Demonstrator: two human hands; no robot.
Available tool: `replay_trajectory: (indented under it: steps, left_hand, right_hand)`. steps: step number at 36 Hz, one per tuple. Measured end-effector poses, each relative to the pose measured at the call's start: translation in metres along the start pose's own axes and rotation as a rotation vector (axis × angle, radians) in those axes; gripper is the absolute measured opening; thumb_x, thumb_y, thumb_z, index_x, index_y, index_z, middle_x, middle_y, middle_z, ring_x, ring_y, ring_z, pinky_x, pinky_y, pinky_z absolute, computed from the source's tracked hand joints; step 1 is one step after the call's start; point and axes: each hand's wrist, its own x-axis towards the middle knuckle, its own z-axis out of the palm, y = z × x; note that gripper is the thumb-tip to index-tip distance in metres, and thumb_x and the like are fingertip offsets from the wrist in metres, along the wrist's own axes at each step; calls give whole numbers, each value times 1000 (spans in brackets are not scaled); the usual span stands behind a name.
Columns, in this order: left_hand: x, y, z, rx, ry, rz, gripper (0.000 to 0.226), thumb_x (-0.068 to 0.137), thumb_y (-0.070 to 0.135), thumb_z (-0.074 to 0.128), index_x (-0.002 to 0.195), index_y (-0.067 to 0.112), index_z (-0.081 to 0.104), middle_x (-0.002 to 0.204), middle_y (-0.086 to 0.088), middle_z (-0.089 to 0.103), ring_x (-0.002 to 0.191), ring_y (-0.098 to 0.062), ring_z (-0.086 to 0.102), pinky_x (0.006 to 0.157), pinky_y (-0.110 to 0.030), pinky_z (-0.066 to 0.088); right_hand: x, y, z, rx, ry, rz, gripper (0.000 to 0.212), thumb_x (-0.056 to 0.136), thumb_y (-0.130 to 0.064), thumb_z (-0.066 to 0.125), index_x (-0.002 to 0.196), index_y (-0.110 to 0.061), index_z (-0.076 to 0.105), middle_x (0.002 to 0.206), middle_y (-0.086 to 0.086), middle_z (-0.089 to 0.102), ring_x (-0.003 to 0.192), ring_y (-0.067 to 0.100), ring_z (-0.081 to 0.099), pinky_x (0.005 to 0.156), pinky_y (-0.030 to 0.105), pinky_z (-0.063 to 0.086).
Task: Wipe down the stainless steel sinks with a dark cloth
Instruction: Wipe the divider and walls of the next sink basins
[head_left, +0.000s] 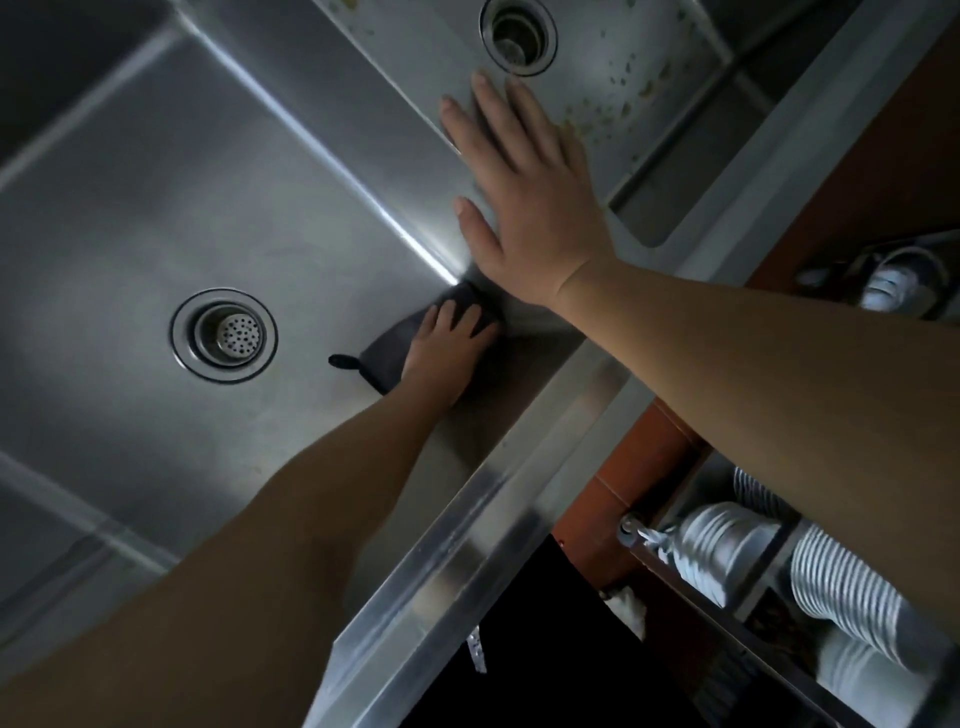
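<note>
I look down into a large stainless steel sink (156, 208) with a round drain (224, 336) in its floor. My left hand (449, 345) reaches deep into the basin and presses a dark cloth (387, 348) flat into the bottom corner near the right wall. A small loop of the cloth sticks out to the left. My right hand (524, 192) lies flat, fingers spread, on the steel divider (405, 104) between this sink and a second sink (613, 67) at the upper right. That second basin has its own drain (518, 35) and yellowish specks of residue.
The front rim of the sink unit (467, 551) runs diagonally across the lower middle. Below it to the right, a rack holds stacked white plates and bowls (831, 587). Reddish-brown floor tiles (639, 467) show beside the rack.
</note>
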Motion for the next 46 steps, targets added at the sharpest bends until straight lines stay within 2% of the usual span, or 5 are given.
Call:
replay_trajectory:
  steps: [22, 25, 28, 36, 46]
  left_hand:
    - [-180, -65, 14, 34, -219, -352, 71, 99, 10, 43, 155, 43, 14, 161, -6, 16, 146, -36, 17, 111, -52, 31]
    - [-214, -77, 16, 71, -314, -240, 75, 97, 4, 40, 154, 46, 14, 165, 2, 13, 150, -32, 14, 117, -49, 19]
    - [-241, -78, 11, -99, -279, -360, 76, 90, 2, 46, 152, 44, 28, 163, 9, 20, 149, -29, 17, 118, -47, 20]
    - [-252, -72, 7, -919, -43, -1100, 20, 96, 22, 56, 110, 15, 67, 121, -13, 64, 113, -33, 59, 84, -27, 41]
    - [-232, -87, 61, -549, 62, -1071, 31, 94, 42, 57, 113, 20, 46, 123, -14, 50, 112, -36, 44, 88, -41, 38]
  right_hand:
    - [-4, -4, 0, -93, -8, -76, 78, 92, -46, 40, 157, -13, 13, 164, 17, 14, 149, 41, 15, 115, 61, 21]
    - [-9, -3, 9, -304, -36, -448, 75, 92, -42, 48, 157, -19, 18, 166, 15, 5, 151, 41, 7, 114, 69, 6]
    - [-28, -33, 17, -371, -197, -913, 72, 91, -43, 47, 156, -35, 16, 166, 4, -4, 153, 30, -5, 114, 64, -12]
    - [-70, -198, 72, 115, -1056, -499, 32, 90, -28, 58, 121, -26, 64, 128, 8, 64, 112, 29, 62, 82, 28, 45]
    - [-56, -197, 195, -315, -786, -1000, 81, 101, -41, 43, 153, -37, -20, 163, -5, -24, 151, 23, -19, 121, 50, -1]
